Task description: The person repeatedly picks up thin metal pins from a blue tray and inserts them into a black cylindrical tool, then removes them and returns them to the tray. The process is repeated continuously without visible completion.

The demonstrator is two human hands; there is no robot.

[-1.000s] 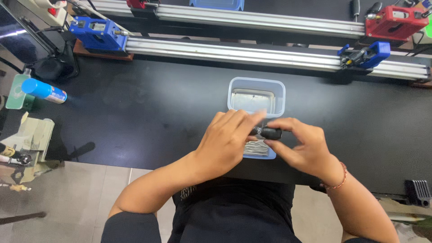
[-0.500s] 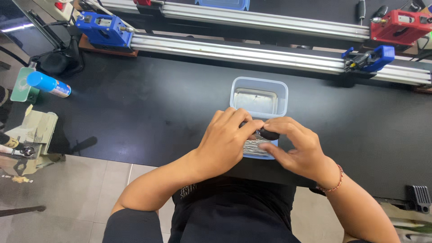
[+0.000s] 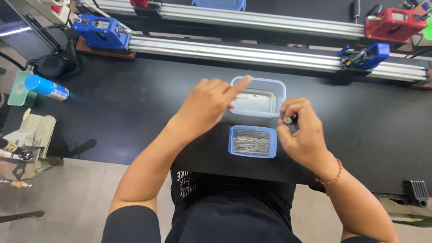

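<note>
- Black desk [image 3: 112,103] in a workshop; two long aluminium rails [image 3: 252,51] run across its far side, tiled floor below the near edge.
- Small dark cylindrical part [image 3: 290,119] is pinched between thumb and fingertips of the right hand [image 3: 302,135], held just above the desk, to the right of the two trays.
- Right hand is closed around that part; what sits at its tip is too small to tell.
- Left hand [image 3: 208,104] is loose and holds nothing: index finger stretched out, over the near-left corner of the clear plastic tub [image 3: 280,92]. Contact with the rim cannot be told.
- Clear tub holds a pale layer of something with a few thin strands on it; contents unclear.
- Shallow blue tray [image 3: 232,148] lies just in front of the tub, full of thin metal pins or needles, between the two hands.
- Judgement: step in hand looks like fetching one item from the tub for the part in the right hand. Next move calls for a fine fingertip pick and a steady right hand.
- Outward: blue fixture [image 3: 100,32] on the left rail end, blue clamp [image 3: 368,55] and red fixture [image 3: 392,23] at right, blue spray can [image 3: 45,87] lying at far left.
</note>
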